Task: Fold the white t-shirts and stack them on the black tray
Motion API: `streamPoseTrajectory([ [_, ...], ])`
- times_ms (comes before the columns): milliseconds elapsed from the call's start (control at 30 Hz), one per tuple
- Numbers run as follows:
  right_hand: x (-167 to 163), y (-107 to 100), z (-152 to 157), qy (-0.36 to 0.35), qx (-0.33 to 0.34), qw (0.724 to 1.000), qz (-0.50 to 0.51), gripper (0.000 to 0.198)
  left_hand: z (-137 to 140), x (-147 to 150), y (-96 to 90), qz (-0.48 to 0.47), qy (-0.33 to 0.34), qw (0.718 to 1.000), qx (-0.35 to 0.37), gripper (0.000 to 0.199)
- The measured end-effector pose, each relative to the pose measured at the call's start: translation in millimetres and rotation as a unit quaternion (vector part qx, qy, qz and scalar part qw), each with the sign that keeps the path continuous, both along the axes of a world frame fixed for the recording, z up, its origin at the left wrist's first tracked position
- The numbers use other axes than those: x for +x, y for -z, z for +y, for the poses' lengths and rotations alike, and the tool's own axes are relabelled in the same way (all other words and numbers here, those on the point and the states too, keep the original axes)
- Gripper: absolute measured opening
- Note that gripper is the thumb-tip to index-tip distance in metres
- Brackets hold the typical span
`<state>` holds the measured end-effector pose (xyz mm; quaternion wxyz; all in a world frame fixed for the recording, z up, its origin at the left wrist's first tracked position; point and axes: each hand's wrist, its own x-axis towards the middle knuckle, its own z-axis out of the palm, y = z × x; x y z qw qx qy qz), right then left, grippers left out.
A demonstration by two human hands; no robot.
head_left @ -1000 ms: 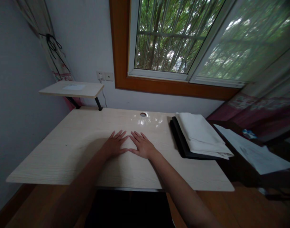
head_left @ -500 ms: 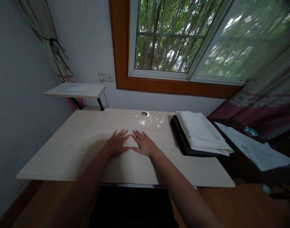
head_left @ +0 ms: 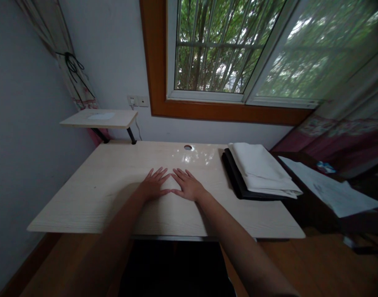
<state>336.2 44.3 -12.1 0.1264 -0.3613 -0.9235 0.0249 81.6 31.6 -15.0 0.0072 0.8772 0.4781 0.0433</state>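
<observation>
My left hand [head_left: 152, 185] lies flat on the pale wooden desk [head_left: 83, 194], fingers spread and pointing away from me. Beside it, my right hand [head_left: 187, 185] rests palm down with its fingers apart too. The two thumbs and index fingertips meet or nearly meet, leaving a small patch of desk between them. Neither hand holds anything. To the right of my right hand is a folded white cloth [head_left: 259, 169], lying on folded black cloth [head_left: 232, 177].
A small raised shelf [head_left: 122, 117] with a paper on it stands at the back left. Behind my hands is a round cable hole [head_left: 188, 147]. Right of the desk, a large paper sheet [head_left: 331, 185] lies on a dark surface. A window [head_left: 219, 49] is behind.
Both hands stay in place on the desk. The view has shifted very slightly; no object has visibly moved.
</observation>
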Motion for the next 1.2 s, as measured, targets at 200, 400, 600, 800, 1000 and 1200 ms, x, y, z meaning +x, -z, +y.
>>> streamPoseTrajectory([
  [200, -0.7, 1.0, 1.9, -0.003, -0.006, 1.000, 0.000, 0.081, 0.2, -0.6, 0.7, -0.002, -0.003, 1.000, -0.002, 0.084],
  [400, -0.3, 2.9, 3.1, -0.002, -0.004, 1.000, 0.002, 0.081, -0.5, -0.7, -0.7, -0.008, 0.002, 1.000, 0.000, 0.084],
  [600, -0.6, 1.6, 3.1, -0.001, -0.008, 1.000, -0.001, 0.082, -2.6, 0.6, -4.5, -0.010, -0.004, 1.000, -0.001, 0.084],
  [800, -0.5, 1.0, 3.3, -0.001, -0.009, 1.000, -0.005, 0.082, -3.8, 0.4, -4.7, -0.014, -0.003, 1.000, 0.003, 0.083],
  [1000, -0.2, 0.9, 3.6, -0.001, -0.014, 1.000, -0.005, 0.082, -1.0, -0.1, -1.6, -0.012, 0.000, 1.000, -0.002, 0.085],
  [1200, -0.9, -0.5, 2.1, 0.000, -0.013, 1.000, -0.006, 0.081, -0.1, -0.4, -0.1, -0.011, -0.005, 1.000, -0.003, 0.086],
])
